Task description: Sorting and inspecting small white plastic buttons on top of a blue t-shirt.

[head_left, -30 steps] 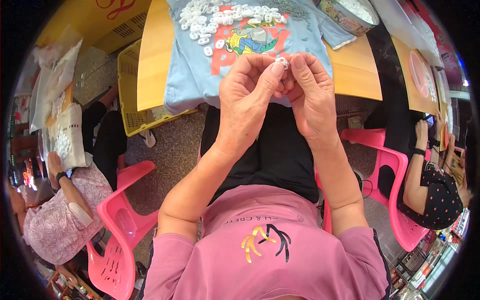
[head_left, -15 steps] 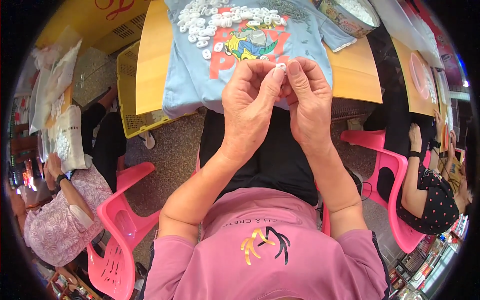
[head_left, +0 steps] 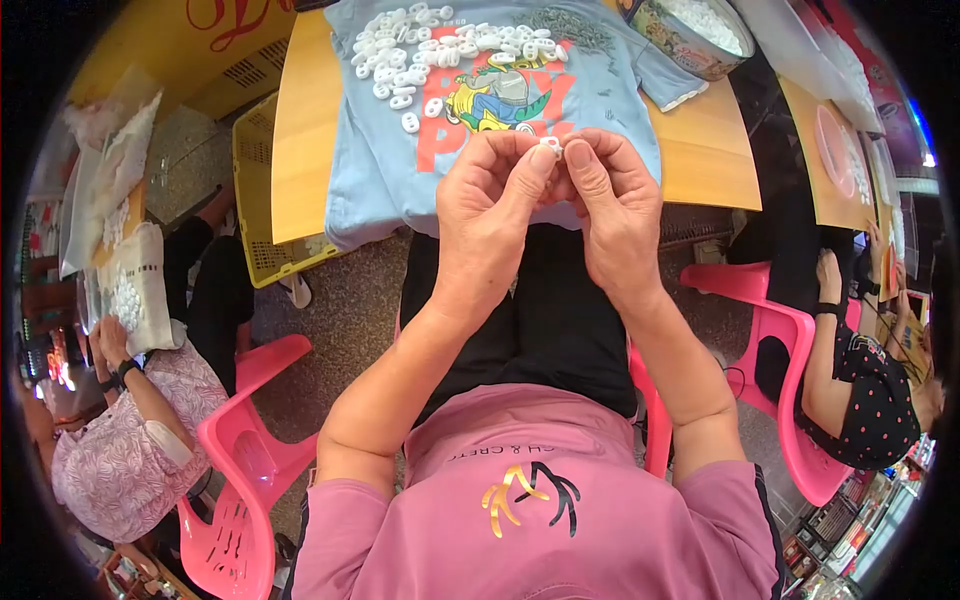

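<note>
Between my fingertips is a small white plastic piece, its lower part hidden by my thumbs. My left hand pinches it between thumb and forefinger. My right hand is closed against its other side, thumb and forefinger together; whether it also grips some tiny part cannot be made out. Beyond my hands a light blue printed cloth, seemingly a T-shirt, covers the table. A heap of white oval pieces with two holes lies on it, beside a pile of small dark grey-green parts.
A round tin of white pieces stands at the table's far right. The wooden tabletop shows beside the cloth. A yellow crate is at the left. People sit on both sides near pink chairs, with white pieces before them.
Both hands have shifted slightly left and down in the picture, still pinched together at the white piece. The left-hand person's hands have moved a little.
</note>
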{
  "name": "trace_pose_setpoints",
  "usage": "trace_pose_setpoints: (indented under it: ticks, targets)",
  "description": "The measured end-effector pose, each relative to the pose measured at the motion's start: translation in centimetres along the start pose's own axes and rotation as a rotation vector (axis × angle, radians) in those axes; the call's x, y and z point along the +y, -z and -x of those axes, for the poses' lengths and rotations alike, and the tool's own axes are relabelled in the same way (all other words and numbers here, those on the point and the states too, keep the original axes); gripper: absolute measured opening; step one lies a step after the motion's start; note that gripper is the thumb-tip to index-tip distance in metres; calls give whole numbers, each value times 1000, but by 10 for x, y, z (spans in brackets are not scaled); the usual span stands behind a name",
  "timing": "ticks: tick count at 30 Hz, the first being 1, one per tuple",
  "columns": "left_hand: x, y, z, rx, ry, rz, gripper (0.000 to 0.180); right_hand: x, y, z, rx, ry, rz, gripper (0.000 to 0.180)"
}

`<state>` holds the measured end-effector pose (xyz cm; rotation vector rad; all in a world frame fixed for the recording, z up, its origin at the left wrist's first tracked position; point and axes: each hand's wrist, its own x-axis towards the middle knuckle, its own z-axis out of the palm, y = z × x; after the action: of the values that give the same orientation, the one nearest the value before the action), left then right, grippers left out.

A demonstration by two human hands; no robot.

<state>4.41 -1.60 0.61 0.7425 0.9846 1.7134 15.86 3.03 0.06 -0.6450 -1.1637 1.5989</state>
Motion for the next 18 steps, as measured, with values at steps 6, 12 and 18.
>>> trace_pose_setpoints:
  ticks: [6,12,18]
  targets:
    - [7,-2,2,-19,63,39,14,-10,14,-4,-115,125,353,14]
    - [7,1,2,-50,84,64,14,-13,20,-5,-189,255,487,13]
    - [7,-3,5,-43,78,83,13,-10,12,-4,-127,246,422,12]
